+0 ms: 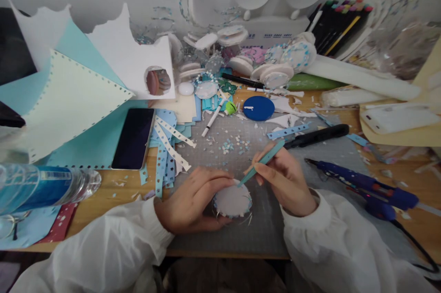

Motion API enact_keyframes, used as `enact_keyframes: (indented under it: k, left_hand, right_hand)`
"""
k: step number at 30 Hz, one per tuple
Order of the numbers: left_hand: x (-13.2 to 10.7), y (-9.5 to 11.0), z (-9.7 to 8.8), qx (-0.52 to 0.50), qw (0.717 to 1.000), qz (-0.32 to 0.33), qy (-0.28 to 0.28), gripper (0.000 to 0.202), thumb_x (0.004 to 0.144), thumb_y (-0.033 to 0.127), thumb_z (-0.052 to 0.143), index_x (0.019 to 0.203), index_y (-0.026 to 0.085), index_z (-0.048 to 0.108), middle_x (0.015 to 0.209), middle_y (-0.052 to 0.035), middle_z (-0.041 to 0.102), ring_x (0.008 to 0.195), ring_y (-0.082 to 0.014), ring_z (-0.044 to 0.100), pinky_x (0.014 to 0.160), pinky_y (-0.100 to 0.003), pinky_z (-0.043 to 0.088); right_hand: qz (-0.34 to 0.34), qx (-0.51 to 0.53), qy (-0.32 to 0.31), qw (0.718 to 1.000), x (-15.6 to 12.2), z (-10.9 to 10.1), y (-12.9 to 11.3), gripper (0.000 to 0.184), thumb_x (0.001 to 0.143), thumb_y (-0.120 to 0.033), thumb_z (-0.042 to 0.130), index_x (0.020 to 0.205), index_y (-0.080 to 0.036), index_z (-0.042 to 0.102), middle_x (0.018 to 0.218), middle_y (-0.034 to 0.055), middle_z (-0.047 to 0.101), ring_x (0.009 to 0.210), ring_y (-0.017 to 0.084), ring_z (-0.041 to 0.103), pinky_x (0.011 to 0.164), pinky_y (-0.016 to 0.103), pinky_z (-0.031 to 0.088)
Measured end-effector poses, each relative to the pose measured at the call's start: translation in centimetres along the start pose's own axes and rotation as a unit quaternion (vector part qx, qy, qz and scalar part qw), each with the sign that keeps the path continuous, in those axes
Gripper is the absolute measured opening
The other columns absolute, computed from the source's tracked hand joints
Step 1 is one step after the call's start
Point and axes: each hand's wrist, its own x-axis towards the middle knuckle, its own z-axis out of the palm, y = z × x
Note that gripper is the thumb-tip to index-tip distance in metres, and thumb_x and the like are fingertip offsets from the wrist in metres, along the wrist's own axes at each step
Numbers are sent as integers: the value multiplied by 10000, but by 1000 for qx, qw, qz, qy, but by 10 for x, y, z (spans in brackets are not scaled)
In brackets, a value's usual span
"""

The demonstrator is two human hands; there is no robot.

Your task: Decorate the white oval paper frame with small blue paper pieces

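My left hand point(198, 201) is closed around the left side of a round white disc point(232, 201), fingers over its top edge and thumb below. Small blue and white bits line the disc's rim, and thin clear strands stick out underneath. In my right hand point(282, 178) is a pair of teal tweezers point(262, 162), pinched like a pen. Their tip meets the disc's upper edge near my left fingertips; whether a bit is between the tips I cannot tell. Loose blue and white paper bits point(229, 146) lie on the grey cutting mat point(206, 238) beyond my hands.
To the right lie a blue glue gun point(365, 185) with its cord and a black craft knife point(320, 136). A phone point(133, 139), punched paper strips point(168, 146) and a water bottle point(48, 187) are on the left. Behind are a blue oval lid point(258, 108) and several decorated discs point(275, 75).
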Motion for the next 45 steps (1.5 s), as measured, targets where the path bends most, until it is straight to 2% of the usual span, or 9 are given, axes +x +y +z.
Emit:
enact_keyframes:
  k: [9, 15, 18, 22, 31, 36, 40, 45]
  left_hand:
    - [3, 2, -2, -9, 1000, 7, 1, 657, 794, 336, 689, 1349, 165, 381, 1194, -169, 613, 1110, -273, 585, 898, -408, 492]
    - [5, 3, -2, -7, 999, 29, 17, 675, 759, 382, 715, 1307, 129, 413, 1149, -182, 633, 1071, -274, 607, 879, -404, 490]
    - [7, 3, -3, -6, 999, 32, 26, 689, 756, 400, 709, 1316, 138, 403, 1133, -180, 644, 1055, -278, 617, 864, -411, 493]
    - [8, 4, -4, -8, 999, 30, 26, 698, 745, 398, 717, 1315, 147, 402, 1132, -174, 648, 1058, -279, 617, 872, -408, 490]
    - [5, 3, -4, -12, 1000, 22, 16, 716, 747, 369, 719, 1339, 140, 389, 1176, -167, 634, 1100, -275, 595, 905, -404, 478]
    - [6, 3, -4, -9, 999, 31, 19, 723, 727, 374, 745, 1314, 105, 420, 1162, -181, 636, 1095, -275, 599, 902, -392, 481]
    - [6, 3, -5, -7, 999, 31, 23, 728, 740, 381, 729, 1336, 118, 404, 1163, -175, 637, 1086, -281, 605, 889, -404, 490]
    - [7, 4, -6, -8, 999, 36, 27, 732, 737, 379, 733, 1332, 105, 406, 1161, -183, 639, 1087, -283, 607, 890, -409, 492]
  right_hand:
    - [56, 28, 4, 998, 2, 1, -3, 212, 793, -348, 695, 773, -192, 551, 674, -1, 620, 493, 103, 504, 451, 240, 410]
    - [108, 81, 68, 989, 6, 2, -7, 221, 724, -318, 733, 709, -181, 560, 617, -10, 589, 479, 97, 491, 452, 236, 397]
    - [107, 81, 92, 987, 7, 2, -8, 227, 711, -322, 740, 714, -181, 562, 627, -4, 590, 491, 103, 501, 440, 230, 387]
    - [70, 70, 56, 994, 5, 2, -6, 219, 741, -328, 726, 751, -192, 555, 655, -11, 601, 478, 98, 486, 471, 250, 423]
    - [13, 39, -1, 999, 0, 1, -3, 120, 831, -279, 668, 837, -213, 567, 727, 0, 639, 538, 109, 538, 472, 231, 418]
    - [23, 44, -1, 999, 0, 1, -3, 141, 822, -280, 677, 838, -209, 556, 695, -22, 604, 496, 96, 520, 478, 246, 424]
    - [29, 58, 9, 998, 1, 3, -4, 137, 808, -264, 685, 814, -201, 563, 657, -31, 595, 468, 77, 490, 462, 230, 391]
    - [70, 100, 24, 992, 2, 6, -5, 152, 772, -265, 709, 766, -201, 571, 624, -47, 572, 446, 67, 450, 454, 232, 360]
